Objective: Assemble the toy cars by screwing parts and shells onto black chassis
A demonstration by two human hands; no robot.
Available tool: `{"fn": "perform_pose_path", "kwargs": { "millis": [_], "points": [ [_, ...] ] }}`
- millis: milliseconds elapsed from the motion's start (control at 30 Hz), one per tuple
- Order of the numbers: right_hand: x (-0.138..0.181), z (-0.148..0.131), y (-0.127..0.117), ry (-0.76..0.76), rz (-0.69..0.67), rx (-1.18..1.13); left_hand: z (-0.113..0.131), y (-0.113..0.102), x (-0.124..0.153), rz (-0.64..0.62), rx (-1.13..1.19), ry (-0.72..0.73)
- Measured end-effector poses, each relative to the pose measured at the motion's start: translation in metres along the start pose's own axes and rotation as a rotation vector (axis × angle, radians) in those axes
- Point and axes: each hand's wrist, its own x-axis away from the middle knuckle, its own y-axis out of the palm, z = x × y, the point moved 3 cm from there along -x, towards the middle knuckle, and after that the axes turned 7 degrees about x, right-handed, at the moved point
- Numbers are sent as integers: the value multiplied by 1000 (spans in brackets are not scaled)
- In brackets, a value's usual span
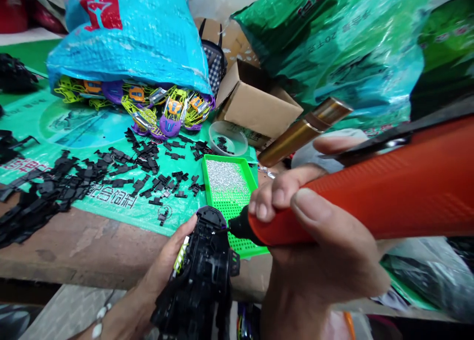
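My right hand [318, 231] is closed around an orange electric screwdriver [355, 196] with a black nose. Its tip meets the front part of a black toy car chassis [207, 261], turned with its underside up. My left hand [166, 261] grips that toy car along its left side, where a bit of yellow-green bodywork shows; most of its fingers are hidden under the car. Right behind the car lies a green perforated tray [244, 251] with a heap of small silver screws [224, 174] in it.
Many small black plastic parts [140, 157] lie scattered on a green plastic sheet [111, 209]. Behind them, yellow and purple car bodies [174, 107] spill from a blue sack [137, 43]. A clear round tub [229, 137], an open cardboard box [259, 100] and green sacks [355, 48] stand at the back.
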Motion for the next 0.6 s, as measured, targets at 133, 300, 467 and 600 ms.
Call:
{"fn": "perform_pose_path", "kwargs": {
  "millis": [133, 300, 467, 600],
  "points": [
    [1, -1, 0, 8, 3, 11, 3, -1, 1, -2, -11, -8],
    [1, -2, 1, -13, 12, 26, 3, -7, -3, -21, -50, -2],
    [1, -6, 2, -47, 28, 35, 1, -3, -1, -22, -24, 28],
    [-4, -14, 3, -53, 69, -2, 5, -9, 8, 68, -40, 43]
  ]
}}
